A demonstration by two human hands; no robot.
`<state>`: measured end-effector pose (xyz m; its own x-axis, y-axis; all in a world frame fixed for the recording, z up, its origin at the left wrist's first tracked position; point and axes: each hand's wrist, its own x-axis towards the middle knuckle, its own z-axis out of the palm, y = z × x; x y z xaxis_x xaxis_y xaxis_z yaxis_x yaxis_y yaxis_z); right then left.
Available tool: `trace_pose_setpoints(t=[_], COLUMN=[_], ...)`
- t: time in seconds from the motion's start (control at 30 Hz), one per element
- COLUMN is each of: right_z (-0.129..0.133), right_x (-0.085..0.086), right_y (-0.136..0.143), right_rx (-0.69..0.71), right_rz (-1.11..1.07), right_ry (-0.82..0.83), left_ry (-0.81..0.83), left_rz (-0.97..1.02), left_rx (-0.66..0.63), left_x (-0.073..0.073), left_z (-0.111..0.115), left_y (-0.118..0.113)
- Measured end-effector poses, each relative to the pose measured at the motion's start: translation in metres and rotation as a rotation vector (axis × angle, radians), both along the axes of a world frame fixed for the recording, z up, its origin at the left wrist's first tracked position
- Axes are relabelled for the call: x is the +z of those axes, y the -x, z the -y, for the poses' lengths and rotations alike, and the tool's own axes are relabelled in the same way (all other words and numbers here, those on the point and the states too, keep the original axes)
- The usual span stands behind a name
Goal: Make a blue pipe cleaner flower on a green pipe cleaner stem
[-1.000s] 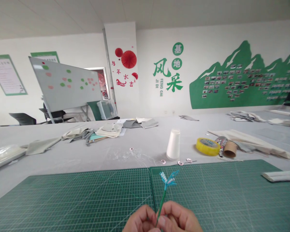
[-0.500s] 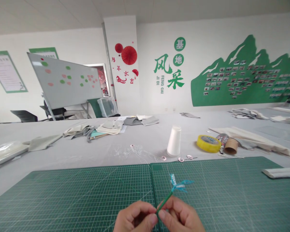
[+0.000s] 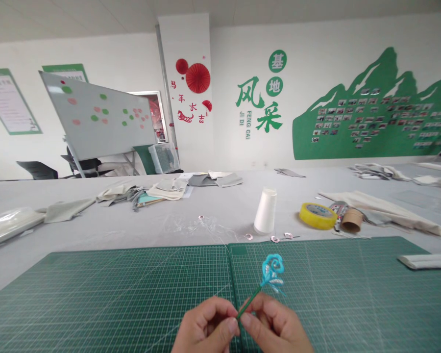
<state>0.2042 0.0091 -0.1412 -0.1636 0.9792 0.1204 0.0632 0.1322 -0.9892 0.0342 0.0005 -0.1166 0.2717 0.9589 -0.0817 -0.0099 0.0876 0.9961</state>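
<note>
A small craft flower (image 3: 272,272) with a curled blue head, white beaded-looking petals and a thin green stem is held above the green cutting mat (image 3: 139,289). My left hand (image 3: 209,326) pinches the lower end of the stem between thumb and forefinger. Close beside it, my right hand (image 3: 274,323) also has its thumb and fingertips closed on the stem, slightly higher. The flower leans up and to the right. The stem's very bottom is hidden by the fingers.
Beyond the mats stand a white thread cone (image 3: 265,211), a roll of yellow tape (image 3: 318,216) and a brown cardboard tube (image 3: 352,220). Loose thread (image 3: 206,225) and folded fabric (image 3: 169,188) lie on the grey table. A rolled white cloth (image 3: 428,261) rests on the right mat.
The flower has turned about its stem, so its curled blue head now shows broadly rather than edge-on. Both hands stay pinched on the stem, almost in place.
</note>
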Motion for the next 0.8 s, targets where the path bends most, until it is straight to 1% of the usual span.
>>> trace_pose_setpoints(t=[0.17, 0.33, 0.47, 0.53, 0.6, 0.7, 0.8], right_z=[0.001, 0.001, 0.001, 0.002, 0.003, 0.004, 0.004], right_x=[0.000, 0.000, -0.005, -0.007, -0.007, -0.002, 0.005], right_y=[0.000, 0.001, 0.002, 0.003, 0.004, 0.004, 0.003], right_rx=[0.012, 0.005, 0.008, 0.012, 0.009, -0.004, 0.003], right_rz=[0.015, 0.009, -0.040, -0.064, -0.085, -0.074, -0.056], right_ry=[0.006, -0.004, -0.007, 0.019, 0.046, 0.041, 0.050], left_ry=[-0.017, 0.000, -0.056, -0.095, -0.134, -0.180, -0.153], left_rz=[-0.018, 0.031, 0.033, 0.003, -0.056, -0.131, -0.127], left_rx=[-0.026, -0.066, -0.058, -0.055, -0.056, -0.054, -0.066], left_x=[-0.001, -0.002, -0.002, -0.002, 0.000, 0.007, 0.014], left_z=[0.000, -0.001, -0.002, -0.002, -0.002, -0.001, -0.001], left_y=[0.002, 0.003, 0.003, 0.003, 0.003, 0.003, 0.004])
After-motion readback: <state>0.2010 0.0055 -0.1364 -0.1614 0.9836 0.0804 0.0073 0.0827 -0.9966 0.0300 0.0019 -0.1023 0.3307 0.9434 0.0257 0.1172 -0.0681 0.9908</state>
